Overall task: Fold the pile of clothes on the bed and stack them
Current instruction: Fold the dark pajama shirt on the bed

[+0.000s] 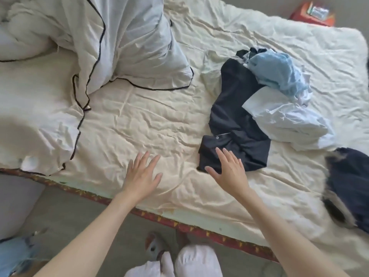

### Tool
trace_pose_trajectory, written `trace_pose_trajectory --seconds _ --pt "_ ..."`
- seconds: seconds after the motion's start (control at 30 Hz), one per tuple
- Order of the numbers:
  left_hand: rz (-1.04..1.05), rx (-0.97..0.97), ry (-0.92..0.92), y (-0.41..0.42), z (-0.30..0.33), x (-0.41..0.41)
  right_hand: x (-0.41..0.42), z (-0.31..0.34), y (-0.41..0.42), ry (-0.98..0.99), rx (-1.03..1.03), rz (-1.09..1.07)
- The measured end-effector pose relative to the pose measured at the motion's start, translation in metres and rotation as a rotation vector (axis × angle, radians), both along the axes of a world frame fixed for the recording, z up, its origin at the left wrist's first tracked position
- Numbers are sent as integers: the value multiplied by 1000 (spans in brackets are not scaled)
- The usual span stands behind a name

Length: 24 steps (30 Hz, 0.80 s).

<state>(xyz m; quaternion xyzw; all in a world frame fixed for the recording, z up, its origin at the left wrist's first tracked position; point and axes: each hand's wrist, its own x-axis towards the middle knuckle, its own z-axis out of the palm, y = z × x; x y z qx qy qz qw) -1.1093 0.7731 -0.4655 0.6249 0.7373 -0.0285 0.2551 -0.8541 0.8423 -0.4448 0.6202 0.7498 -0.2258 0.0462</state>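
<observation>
Your right hand (229, 168) is spread flat over the dark garment (235, 120), left hand (142, 172) spread on bare bed (139, 116) — nothing gripped. Pile (279, 92) at 2 o'clock lies crumpled, another dark piece (351, 184) at 4 — folding looks barely begun, no stack visible.

We find no legible text, label, brand, number or sign. The orange box (313, 14) on the floor beyond the bed (159, 120) carries printed matter on its top, but it is too blurred to read.
</observation>
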Motion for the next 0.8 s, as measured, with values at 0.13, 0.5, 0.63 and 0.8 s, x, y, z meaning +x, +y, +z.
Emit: trace_pose_trajectory --seconds 0.13,0.5,0.63,0.8 --pt "-66 -97 -9 38 -59 19 21 -56 47 -42 -72 -86" --pt "-149 -302 73 97 -218 36 45 -200 163 -249 106 128" --pt "-166 -311 46 99 -228 29 41 -218 170 -163 112 37" --pt "-7 -275 -149 120 -202 35 28 -201 141 35 126 -90"
